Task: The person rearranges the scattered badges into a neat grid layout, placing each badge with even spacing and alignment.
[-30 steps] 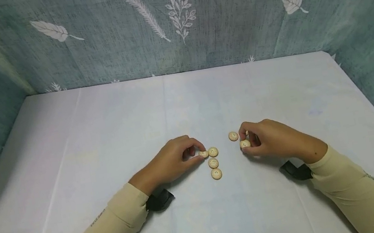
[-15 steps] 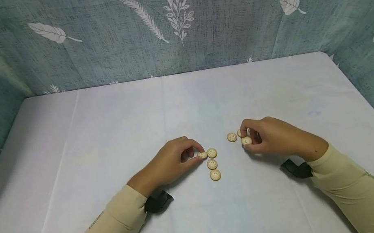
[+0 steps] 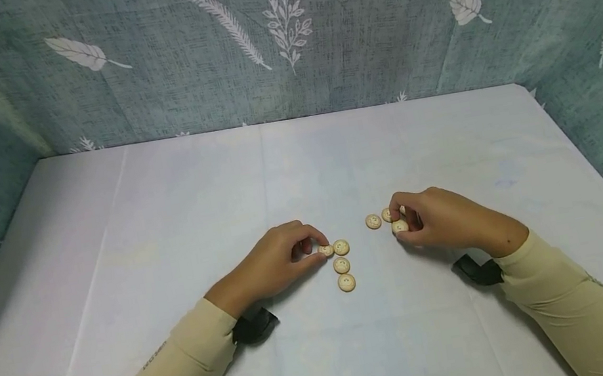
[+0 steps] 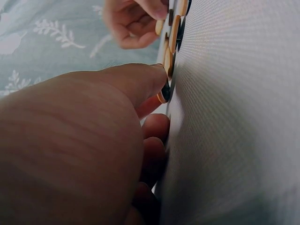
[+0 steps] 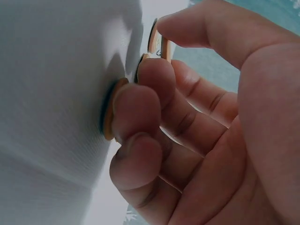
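Observation:
My left hand (image 3: 272, 263) pinches a round wooden button (image 3: 326, 250) between thumb and forefinger, low at the table; the left wrist view shows that button (image 4: 163, 93) edge-on. Right beside it lies another button (image 3: 341, 247), with a second (image 3: 341, 265) and a third (image 3: 347, 283) in a column towards me. My right hand (image 3: 441, 221) pinches a button (image 3: 400, 227), seen by its edge (image 5: 165, 48) in the right wrist view. Left of these fingers lie one loose button (image 3: 373, 222) and another (image 3: 386, 215); one more is partly hidden behind them.
A white cloth covers the table (image 3: 187, 187). Behind it and at both sides hangs a green curtain (image 3: 370, 23) with white leaf prints. Both wrists wear a black strap device (image 3: 255, 326) below beige sleeves.
My right hand has shifted slightly right and away with its button, uncovering a loose button beside its fingers. The left hand keeps its place and its pinch.

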Tool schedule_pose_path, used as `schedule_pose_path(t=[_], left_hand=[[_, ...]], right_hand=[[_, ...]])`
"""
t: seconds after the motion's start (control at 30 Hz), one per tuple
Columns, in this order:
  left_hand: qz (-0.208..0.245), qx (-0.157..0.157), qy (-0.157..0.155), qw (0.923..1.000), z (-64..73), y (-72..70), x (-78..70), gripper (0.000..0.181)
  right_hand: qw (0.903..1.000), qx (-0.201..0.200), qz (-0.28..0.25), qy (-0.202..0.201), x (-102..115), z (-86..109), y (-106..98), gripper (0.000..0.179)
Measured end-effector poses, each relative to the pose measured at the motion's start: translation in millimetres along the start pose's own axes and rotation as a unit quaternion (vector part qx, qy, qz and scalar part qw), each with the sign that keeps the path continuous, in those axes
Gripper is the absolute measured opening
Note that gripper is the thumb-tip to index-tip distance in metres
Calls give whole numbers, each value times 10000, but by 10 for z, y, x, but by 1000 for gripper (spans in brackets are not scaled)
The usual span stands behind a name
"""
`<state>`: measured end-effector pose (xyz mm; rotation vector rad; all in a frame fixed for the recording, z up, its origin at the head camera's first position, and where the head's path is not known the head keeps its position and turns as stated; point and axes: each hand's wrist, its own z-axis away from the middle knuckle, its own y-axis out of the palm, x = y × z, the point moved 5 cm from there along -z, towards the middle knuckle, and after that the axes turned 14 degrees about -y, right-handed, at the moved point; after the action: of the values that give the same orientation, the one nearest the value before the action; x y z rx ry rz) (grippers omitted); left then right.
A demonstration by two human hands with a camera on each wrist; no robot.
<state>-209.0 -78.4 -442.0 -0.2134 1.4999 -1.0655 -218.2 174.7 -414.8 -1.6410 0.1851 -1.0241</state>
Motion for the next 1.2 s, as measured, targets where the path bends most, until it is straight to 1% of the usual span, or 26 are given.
schedule_pose_path(t=[0.17,0.3,0.4,0.5,0.67,0.87,1.07,1.2], left_hand=[[-34,42,5,10000,-3,17,12,17],[-55,-14,48,10000,1,-2,1,18],[-57,22,15,10000,-2,0,7,18],[-68,55,-8,10000,-3,10,16,18],[-73,-25,40,10000,-9,-7,10,18],[-55,20,1,10000,-1,-9,4,18],[-40,-64,65,10000,1,-26,-14,17],[-79,14,0,10000,4,-9,3,18]], right_hand=[[9999,128,16,86,-35,21,-6,18],[9998,123,-8,152,-52,38,-52,17],[9996,124,-60,243,-69,62,-96,15],[9994,75,-50,343,-98,88,-153,15],[9993,-37,-25,383,-129,101,-230,18],[9993,84,-193,315,-129,75,-161,15],[9993,166,-199,276,-99,39,-98,16],[9991,295,-203,224,-67,22,-48,17]])
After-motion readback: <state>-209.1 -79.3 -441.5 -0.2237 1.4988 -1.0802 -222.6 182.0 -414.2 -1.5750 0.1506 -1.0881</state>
